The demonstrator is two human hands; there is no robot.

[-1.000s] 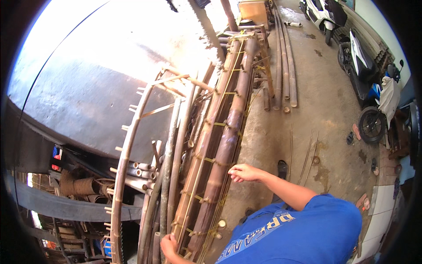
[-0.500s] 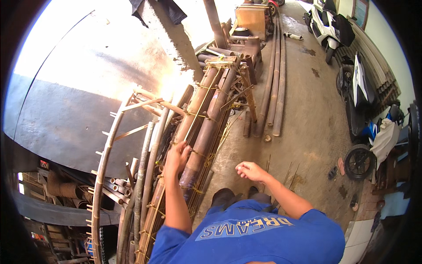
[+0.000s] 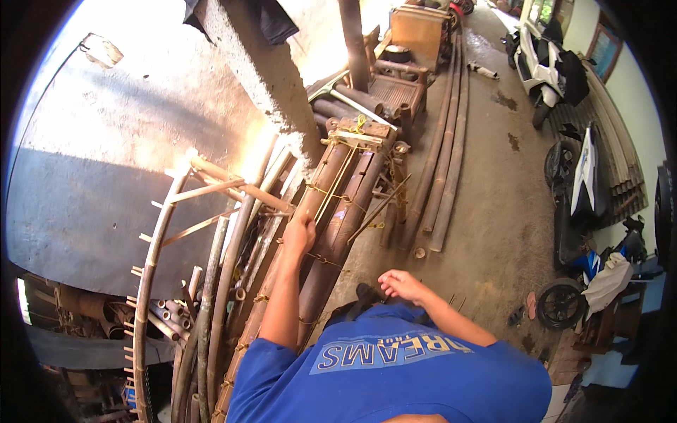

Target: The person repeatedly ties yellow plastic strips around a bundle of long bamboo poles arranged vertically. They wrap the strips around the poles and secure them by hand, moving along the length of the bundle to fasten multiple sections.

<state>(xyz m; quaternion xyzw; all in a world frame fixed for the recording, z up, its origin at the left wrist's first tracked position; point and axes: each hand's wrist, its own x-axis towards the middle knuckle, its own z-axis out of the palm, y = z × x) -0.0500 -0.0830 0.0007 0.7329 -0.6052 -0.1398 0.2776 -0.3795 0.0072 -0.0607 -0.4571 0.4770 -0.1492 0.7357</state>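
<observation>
Long brown bamboo poles (image 3: pixel 342 223) lie side by side in front of me, bound at intervals with thin yellow cord (image 3: pixel 326 259). My left hand (image 3: pixel 299 233) is over the left pole of this bundle, its fingers curled closed near the lengthwise cord. Whether the cord is between those fingers cannot be made out. In front of my body, right of the bundle, my right hand (image 3: pixel 400 285) hangs in the air with thumb and fingers drawn together. Anything in that pinch is too small to see. A wooden block (image 3: pixel 367 128) with a knotted yellow cord sits at the bundle's far end.
To the left stands a curved bamboo frame (image 3: pixel 149 275) with short pegs. A concrete post (image 3: pixel 271 84) leans beyond the bundle. Long poles (image 3: pixel 443 155) lie on the floor to the right. Motorcycles (image 3: pixel 537 67) stand along the right wall beside corrugated sheets (image 3: pixel 617 151).
My left hand has moved farther along the left pole, and its fingers have gone from spread to curled. The view has shifted with my body. My right hand stays pinched.
</observation>
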